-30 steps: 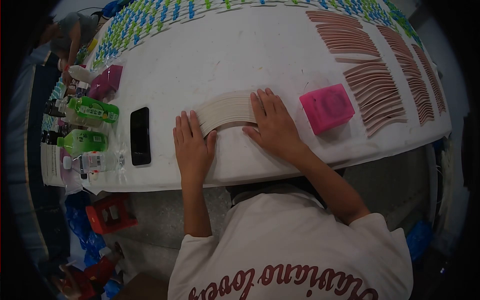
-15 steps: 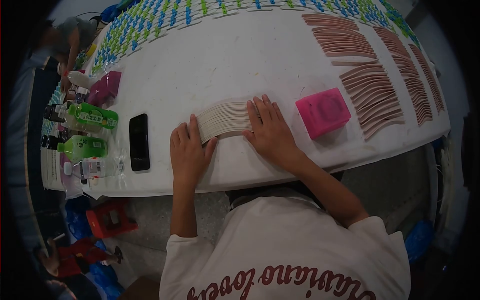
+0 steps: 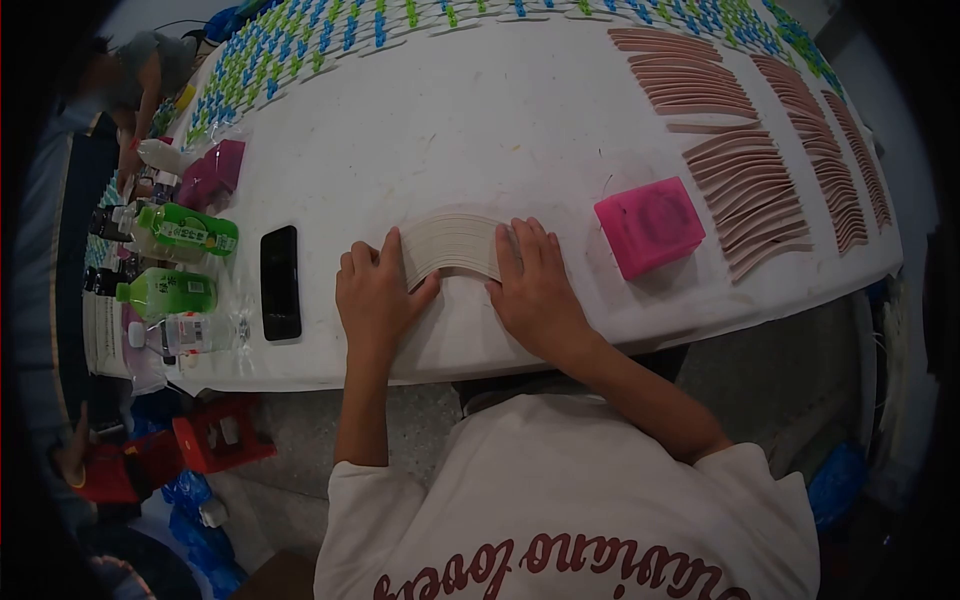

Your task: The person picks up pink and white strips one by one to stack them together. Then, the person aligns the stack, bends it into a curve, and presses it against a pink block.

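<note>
Between my two hands, a bundle of thin, cream curved strips (image 3: 455, 238) lies arched on the white table, its middle bowed away from me. My left hand (image 3: 376, 290) holds the left end, thumb at the near edge and fingers at the far side. The right end is in my right hand (image 3: 538, 290), its fingers together along the end and the thumb at the near edge. Both ends of the strips are partly hidden by my fingers. Right of my right hand stands a bright pink block (image 3: 649, 228) with a dark mark on top.
Rows of pinkish curved strips (image 3: 748, 200) lie at the right. A black phone (image 3: 280, 283) rests left of my left hand, beside green-labelled bottles (image 3: 190, 232). Blue and green clips (image 3: 350, 35) line the far edge. Another person (image 3: 150, 75) is at the far left.
The strips have gone from a spread fan of many edges to a tighter, more bowed arc. My right hand has shifted slightly towards me. A person at lower left has moved.
</note>
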Demonstrator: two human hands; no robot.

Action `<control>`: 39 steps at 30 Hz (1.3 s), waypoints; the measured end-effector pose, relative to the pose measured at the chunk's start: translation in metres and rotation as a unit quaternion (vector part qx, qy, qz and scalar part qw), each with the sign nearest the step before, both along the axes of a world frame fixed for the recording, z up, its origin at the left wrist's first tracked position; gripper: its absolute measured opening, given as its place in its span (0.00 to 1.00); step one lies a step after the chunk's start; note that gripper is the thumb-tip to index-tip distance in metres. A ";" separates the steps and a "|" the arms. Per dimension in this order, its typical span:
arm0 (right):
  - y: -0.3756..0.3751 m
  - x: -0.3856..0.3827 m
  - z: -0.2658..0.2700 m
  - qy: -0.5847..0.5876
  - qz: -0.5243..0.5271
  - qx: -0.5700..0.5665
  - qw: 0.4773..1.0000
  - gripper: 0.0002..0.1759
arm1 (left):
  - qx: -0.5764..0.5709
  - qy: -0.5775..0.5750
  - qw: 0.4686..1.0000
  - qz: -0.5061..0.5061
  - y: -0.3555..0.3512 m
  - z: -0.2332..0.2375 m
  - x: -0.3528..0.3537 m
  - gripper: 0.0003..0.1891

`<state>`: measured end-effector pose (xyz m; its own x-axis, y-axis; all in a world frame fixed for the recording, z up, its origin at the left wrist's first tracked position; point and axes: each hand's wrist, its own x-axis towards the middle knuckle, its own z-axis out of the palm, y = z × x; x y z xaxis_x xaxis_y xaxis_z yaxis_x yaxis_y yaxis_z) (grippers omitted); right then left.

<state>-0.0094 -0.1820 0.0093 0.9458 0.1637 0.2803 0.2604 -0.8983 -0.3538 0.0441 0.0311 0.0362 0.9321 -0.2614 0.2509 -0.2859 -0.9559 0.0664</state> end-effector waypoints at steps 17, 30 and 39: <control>-0.022 0.005 0.011 -0.026 0.032 -0.007 0.999 0.43 | 0.015 0.063 0.998 -0.003 0.001 0.018 -0.007 0.38; -0.041 0.025 0.057 0.175 0.100 -0.024 0.979 0.41 | 0.060 0.166 0.977 -0.115 -0.004 0.043 0.003 0.38; -0.042 0.028 0.066 0.163 0.106 -0.008 0.981 0.42 | -0.030 0.226 0.969 -0.095 0.001 0.055 0.015 0.41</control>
